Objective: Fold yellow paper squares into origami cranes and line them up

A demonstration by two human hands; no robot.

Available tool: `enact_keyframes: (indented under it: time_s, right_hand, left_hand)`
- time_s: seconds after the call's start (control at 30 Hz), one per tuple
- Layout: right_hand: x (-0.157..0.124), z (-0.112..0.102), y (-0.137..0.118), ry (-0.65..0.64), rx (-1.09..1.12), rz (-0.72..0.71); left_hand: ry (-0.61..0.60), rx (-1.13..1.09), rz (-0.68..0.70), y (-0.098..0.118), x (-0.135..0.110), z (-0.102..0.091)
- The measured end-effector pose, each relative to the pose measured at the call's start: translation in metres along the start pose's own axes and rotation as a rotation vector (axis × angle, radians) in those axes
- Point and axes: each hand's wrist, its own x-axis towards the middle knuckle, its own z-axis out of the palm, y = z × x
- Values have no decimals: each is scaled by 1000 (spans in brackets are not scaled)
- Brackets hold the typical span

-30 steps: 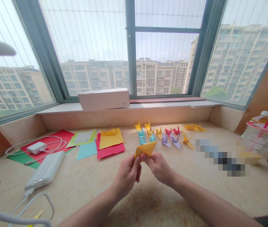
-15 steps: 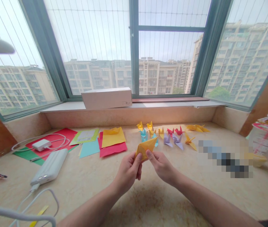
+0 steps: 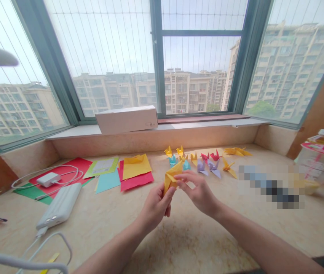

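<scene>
A piece of folded yellow origami paper (image 3: 170,177) is held up above the counter, its point slanting to the upper right. My left hand (image 3: 156,203) is closed around its lower end, thumb pressed on the near face. With thumb and forefinger, my right hand (image 3: 201,193) pinches a flap on the paper's right side; the fingertips partly cover it. Just behind stand several small paper cranes: yellow (image 3: 180,151), light blue (image 3: 173,161), red (image 3: 214,155) and purple (image 3: 213,168). Another yellow folded piece (image 3: 229,167) lies to their right.
Left of my hands lie yellow paper (image 3: 136,166), red paper (image 3: 137,182) and light blue paper (image 3: 107,182). Farther left are a white power bank (image 3: 59,205), a charger (image 3: 49,179) and cables. A lidded plastic cup (image 3: 316,163) stands at right; a white box (image 3: 126,120) rests on the sill.
My right thumb has come off the paper's face, and the right fingers now pinch a flap at its side. The paper has turned and opened slightly. My left hand keeps its grip.
</scene>
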Motion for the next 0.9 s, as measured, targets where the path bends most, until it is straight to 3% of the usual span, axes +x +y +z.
enact_keyframes:
  time_s: [0.27, 0.4, 0.6, 0.73, 0.9]
  right_hand:
    - [1, 0, 2, 106, 43, 113]
    - [0, 1, 10, 134, 79, 86]
    - [1, 0, 8, 12, 45, -19]
    - [1, -5, 0, -52, 57, 42]
    - [2, -6, -3, -95, 16, 109]
  left_hand:
    - [-43, 24, 4, 1, -1, 0]
    - [-20, -18, -1, 5, -1, 0]
    - [-19, -124, -27, 8, -1, -1]
    - [46, -164, -16, 10, 0, -1]
    - [21, -186, -50, 14, -2, 0]
